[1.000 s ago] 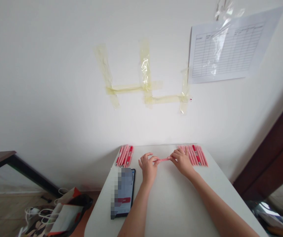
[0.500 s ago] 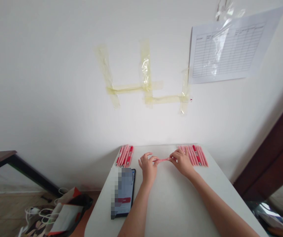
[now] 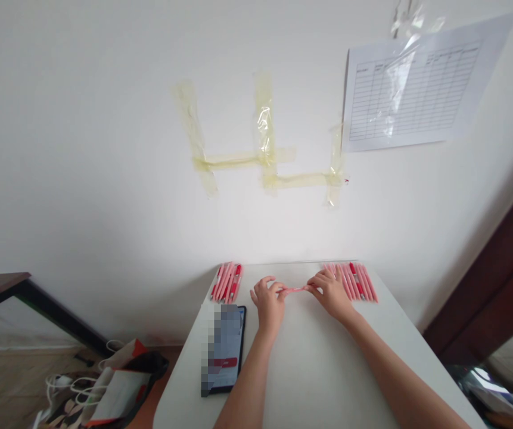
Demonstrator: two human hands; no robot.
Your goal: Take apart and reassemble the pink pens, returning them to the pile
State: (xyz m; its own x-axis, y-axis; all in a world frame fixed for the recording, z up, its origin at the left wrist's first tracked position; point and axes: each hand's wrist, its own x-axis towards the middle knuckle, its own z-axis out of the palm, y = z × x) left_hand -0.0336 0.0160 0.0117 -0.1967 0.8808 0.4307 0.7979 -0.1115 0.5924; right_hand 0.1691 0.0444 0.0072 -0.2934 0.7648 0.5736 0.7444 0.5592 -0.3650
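Between my two hands a slim pink pen (image 3: pixel 296 289) lies level, held by its ends above the white table. My left hand (image 3: pixel 269 299) pinches the left end with thumb and fingertips. At the other end, the fingers of my right hand (image 3: pixel 330 292) are closed on it and cover its tip. A group of pink and red pens (image 3: pixel 226 282) lies at the table's back left corner. Right beside my right hand is a row of pink pens (image 3: pixel 363 282) with a red one among them; my fingers hide part of that row.
A phone (image 3: pixel 227 351) lies on the white table (image 3: pixel 319 375), left of my left forearm. The wall behind carries yellowish tape (image 3: pixel 233 161) and a taped printed sheet (image 3: pixel 417 89). Paper bags (image 3: pixel 117 387) stand on the floor at left, near a dark table (image 3: pixel 1 289).
The pen between my hands has turned slightly, with a lighter streak now showing along it. Both hands stay in nearly the same place.
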